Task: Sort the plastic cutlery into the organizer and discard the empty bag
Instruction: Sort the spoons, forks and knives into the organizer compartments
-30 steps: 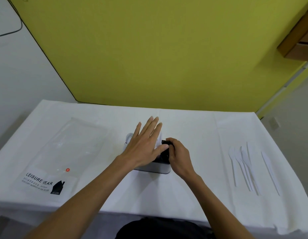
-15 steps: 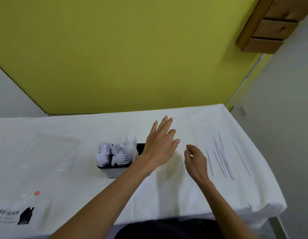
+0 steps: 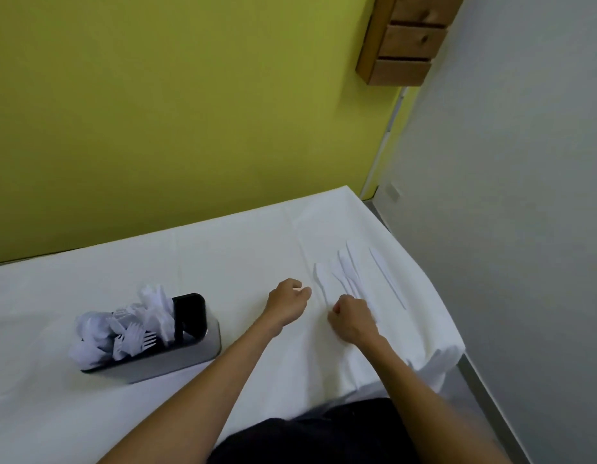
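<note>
Lying just beyond the left hand (image 3: 287, 301) and right hand (image 3: 352, 318) — both clenched, empty — are knives (image 3: 347, 267)

A: What covers the table?

B: A white tablecloth (image 3: 223, 262), with a crease running front to back. Its right edge hangs over the side.

A: And behind it?

B: A yellow-green wall (image 3: 190, 112). It meets a grey wall (image 3: 524, 195) on the right, and a white strip (image 3: 387, 135) runs down the corner.

A: Anything mounted?

B: A small wooden drawer unit (image 3: 407, 38) high up by that corner, with three drawers showing, and a pale socket plate (image 3: 393, 191) low on the grey wall.
</note>
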Action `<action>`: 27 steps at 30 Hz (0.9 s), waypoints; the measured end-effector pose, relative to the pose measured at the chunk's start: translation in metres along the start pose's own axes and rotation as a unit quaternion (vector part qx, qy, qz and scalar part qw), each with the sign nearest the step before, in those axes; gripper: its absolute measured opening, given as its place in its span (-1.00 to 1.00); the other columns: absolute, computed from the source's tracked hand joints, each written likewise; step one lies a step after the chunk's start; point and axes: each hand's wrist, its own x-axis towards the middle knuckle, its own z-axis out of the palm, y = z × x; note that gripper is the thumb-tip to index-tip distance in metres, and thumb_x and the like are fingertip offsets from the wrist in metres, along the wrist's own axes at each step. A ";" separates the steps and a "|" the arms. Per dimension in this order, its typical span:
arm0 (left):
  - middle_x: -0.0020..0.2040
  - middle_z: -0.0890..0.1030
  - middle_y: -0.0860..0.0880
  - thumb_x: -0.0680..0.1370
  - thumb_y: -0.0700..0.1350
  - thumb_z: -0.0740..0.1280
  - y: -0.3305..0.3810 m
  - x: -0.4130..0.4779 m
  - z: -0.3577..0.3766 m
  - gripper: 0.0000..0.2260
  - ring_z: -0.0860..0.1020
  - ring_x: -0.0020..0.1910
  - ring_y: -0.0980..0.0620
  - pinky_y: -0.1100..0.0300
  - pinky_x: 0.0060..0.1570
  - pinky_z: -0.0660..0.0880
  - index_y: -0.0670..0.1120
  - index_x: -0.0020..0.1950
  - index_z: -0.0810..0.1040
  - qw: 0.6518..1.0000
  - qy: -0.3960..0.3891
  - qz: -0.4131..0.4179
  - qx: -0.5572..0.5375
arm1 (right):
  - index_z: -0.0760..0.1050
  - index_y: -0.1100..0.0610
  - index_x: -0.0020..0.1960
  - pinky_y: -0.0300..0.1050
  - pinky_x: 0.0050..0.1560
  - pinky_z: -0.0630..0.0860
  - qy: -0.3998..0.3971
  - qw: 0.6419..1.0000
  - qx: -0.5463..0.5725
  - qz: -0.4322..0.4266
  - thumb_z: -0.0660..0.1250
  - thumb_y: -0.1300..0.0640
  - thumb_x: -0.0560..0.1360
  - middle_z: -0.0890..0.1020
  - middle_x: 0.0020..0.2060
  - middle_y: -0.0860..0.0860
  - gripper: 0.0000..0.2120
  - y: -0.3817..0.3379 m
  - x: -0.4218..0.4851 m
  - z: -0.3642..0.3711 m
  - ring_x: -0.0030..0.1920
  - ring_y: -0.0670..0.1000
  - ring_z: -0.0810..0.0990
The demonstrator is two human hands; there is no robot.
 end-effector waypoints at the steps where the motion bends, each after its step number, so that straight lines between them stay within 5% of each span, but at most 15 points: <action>1: 0.00 0.63 -0.04 0.55 0.10 0.31 0.000 0.008 0.010 -0.53 0.66 -0.06 -0.02 0.10 0.03 0.61 -0.14 0.36 0.44 0.997 0.004 -0.044 -0.067 | 0.43 0.21 -0.28 -0.07 -0.35 0.45 -0.013 1.000 0.013 -0.019 0.25 0.16 0.51 0.56 -0.33 0.11 -0.78 0.000 -0.003 -0.002 -0.35 0.05 0.50; 3: 0.05 0.64 -0.12 0.52 0.13 0.32 -0.001 0.026 0.026 -0.39 0.68 -0.05 -0.07 -0.02 0.10 0.63 -0.27 0.40 0.36 0.986 0.023 -0.077 -0.147 | 0.57 0.25 -0.15 -0.02 -0.19 0.57 -0.040 0.996 0.041 -0.070 0.26 0.14 0.52 0.65 -0.24 0.12 -0.80 -0.001 -0.010 -0.006 -0.25 0.08 0.61; 7: -0.13 0.62 -0.08 0.65 -0.10 0.19 0.017 0.031 0.048 -0.80 0.63 -0.28 0.00 0.09 -0.19 0.63 -0.23 0.10 0.47 0.970 0.027 -0.059 -0.233 | 0.64 0.19 -0.08 -0.14 -0.14 0.47 -0.008 0.991 0.060 -0.118 0.28 0.10 0.56 0.70 -0.17 0.07 -0.79 0.012 -0.010 -0.021 -0.13 0.08 0.64; 10: -0.20 0.53 -0.07 0.67 -0.17 0.15 0.020 0.037 0.054 -0.88 0.51 -0.37 0.05 0.21 -0.35 0.52 -0.18 0.05 0.44 0.959 0.044 -0.072 -0.271 | 0.52 0.11 0.21 -0.10 -0.03 0.45 0.114 0.992 0.052 -0.027 0.31 -0.02 0.58 0.56 0.12 0.04 -0.72 0.035 0.002 -0.032 0.04 0.11 0.61; 12: -0.22 0.49 -0.07 0.65 -0.22 0.13 0.020 0.039 0.055 -0.90 0.45 -0.38 0.05 0.21 -0.39 0.45 -0.18 0.05 0.42 0.954 0.051 -0.094 -0.279 | 0.35 0.16 0.30 -0.08 -0.08 0.40 0.091 0.995 -0.011 0.036 0.31 -0.10 0.57 0.46 0.18 0.10 -0.56 0.045 0.007 -0.037 0.06 0.17 0.59; 14: -0.21 0.47 -0.09 0.62 -0.25 0.15 0.018 0.041 0.057 -0.92 0.42 -0.38 0.04 0.21 -0.39 0.42 -0.20 0.06 0.42 0.955 0.048 -0.113 -0.270 | 0.30 0.20 0.29 -0.06 -0.12 0.40 0.041 0.997 -0.054 0.043 0.28 -0.10 0.58 0.49 0.11 0.11 -0.54 0.046 0.011 -0.035 0.02 0.18 0.59; 19: -0.11 0.58 -0.07 0.56 -0.03 0.30 0.022 0.042 0.067 -0.77 0.60 -0.24 0.01 0.15 -0.26 0.58 -0.17 0.10 0.47 0.978 0.034 -0.114 -0.169 | 0.38 0.16 0.06 -0.08 -0.20 0.52 -0.004 0.996 -0.084 -0.005 0.20 0.11 0.55 0.49 -0.27 0.00 -0.85 0.034 0.020 -0.020 -0.24 0.05 0.56; 23: -0.10 0.60 -0.06 0.54 0.19 0.36 0.032 0.042 0.073 -0.63 0.66 -0.08 -0.06 0.11 -0.20 0.64 -0.13 -0.02 0.45 0.990 0.028 -0.092 -0.099 | 0.35 0.18 0.06 -0.09 -0.19 0.40 -0.046 0.993 -0.084 -0.066 0.15 0.05 0.60 0.55 -0.14 0.07 -0.82 0.028 0.013 -0.018 -0.20 0.10 0.52; 27: 0.09 0.61 -0.06 0.53 0.21 0.37 0.030 0.051 0.074 -0.51 0.62 0.08 -0.09 0.14 -0.16 0.54 -0.17 0.21 0.43 0.995 0.044 -0.066 -0.067 | 0.35 0.19 0.14 -0.05 -0.23 0.38 -0.047 0.981 -0.086 -0.169 0.11 0.02 0.64 0.60 -0.10 0.09 -0.76 0.022 -0.001 -0.014 -0.21 0.12 0.54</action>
